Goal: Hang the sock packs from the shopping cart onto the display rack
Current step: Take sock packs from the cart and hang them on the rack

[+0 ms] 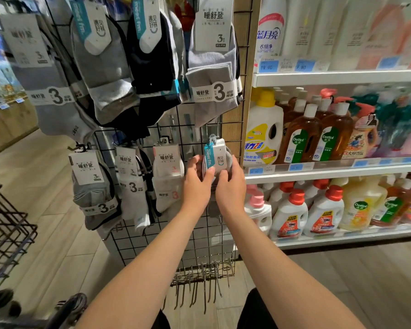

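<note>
A grey sock pack with a teal and white label is held up against the black wire display rack, its plastic hanger at a hook on the lower row's right end. My left hand grips the pack's left side. My right hand pinches its right side, thumb on the label. Other sock packs hang to the left on the same row, and larger packs fill the row above. The black wire shopping cart stands at the left edge; more packs lie dark and blurred in its bottom corner.
Shelves of detergent and disinfectant bottles stand directly right of the rack. Several bare metal hooks stick out from the rack's bottom row, near my forearms. Wooden floor runs to the left, behind the cart.
</note>
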Demonstrator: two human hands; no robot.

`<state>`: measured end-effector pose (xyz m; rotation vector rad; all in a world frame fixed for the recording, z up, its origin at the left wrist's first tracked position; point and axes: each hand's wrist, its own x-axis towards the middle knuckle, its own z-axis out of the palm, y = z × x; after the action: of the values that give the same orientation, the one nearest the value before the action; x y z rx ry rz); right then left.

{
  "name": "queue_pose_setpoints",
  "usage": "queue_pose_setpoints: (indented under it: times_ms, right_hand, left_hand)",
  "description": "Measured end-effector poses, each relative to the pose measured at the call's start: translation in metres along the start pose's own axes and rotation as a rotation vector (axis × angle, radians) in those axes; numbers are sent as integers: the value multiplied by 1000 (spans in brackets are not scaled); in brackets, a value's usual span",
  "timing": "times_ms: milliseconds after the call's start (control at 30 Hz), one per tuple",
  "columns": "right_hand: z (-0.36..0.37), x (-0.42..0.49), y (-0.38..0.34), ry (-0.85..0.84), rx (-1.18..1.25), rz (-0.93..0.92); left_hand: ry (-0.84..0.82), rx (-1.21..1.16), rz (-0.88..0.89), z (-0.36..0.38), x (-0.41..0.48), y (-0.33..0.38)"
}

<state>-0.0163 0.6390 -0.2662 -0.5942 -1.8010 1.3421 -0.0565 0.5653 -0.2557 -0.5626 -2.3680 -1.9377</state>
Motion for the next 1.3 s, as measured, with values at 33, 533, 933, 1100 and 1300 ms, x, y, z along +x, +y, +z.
queue_pose_setpoints:
  times_ms: [33,533,933,1100,1300]
  right_hand:
    - [1,-2,-1,-13,16,-16]
    - [11,-26,-21,206,-94,-111]
    - [78,-34,-49,-317,-157,20]
    - [79,-35,-44,-207,-80,39]
    - [91,-58,-48,-82,-69,-275]
  left_hand:
    - [4,-28,0,0,-2,-2]
    - [18,68,45,-34,-11,0]
    - [74,142,-64,-94,14,-24]
    - [32,125,29,-100,7,-32]
    - [326,174,22,-133,-4,-31]
